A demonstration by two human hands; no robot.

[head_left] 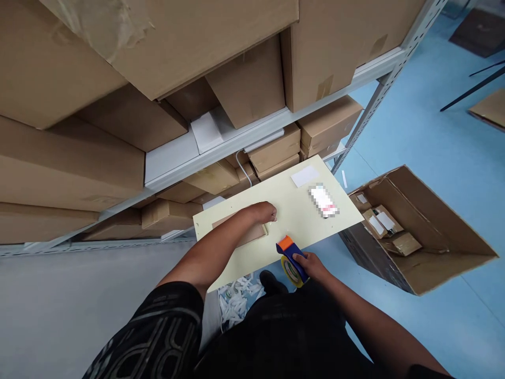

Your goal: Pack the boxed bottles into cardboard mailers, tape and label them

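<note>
My right hand [313,266] grips a blue and orange tape dispenser [294,258] at the near edge of a pale yellow board [292,210]. A yellowish roll of tape [291,271] sits in the dispenser. Over the board, my left hand [263,212] is closed in a pinch. At its fingertips is a pale bit that looks like the end of a clear tape strip, leading toward the dispenser. Under my left forearm lies a flat brown cardboard box [254,235], partly hidden by the arm.
On the board lie a white paper [304,176] and a blurred-out phone-like item [323,200]. An open carton [445,231] with small boxes [382,221] stands right. Metal shelving [236,139] with many cartons rises ahead. White scraps [239,302] lie below the board.
</note>
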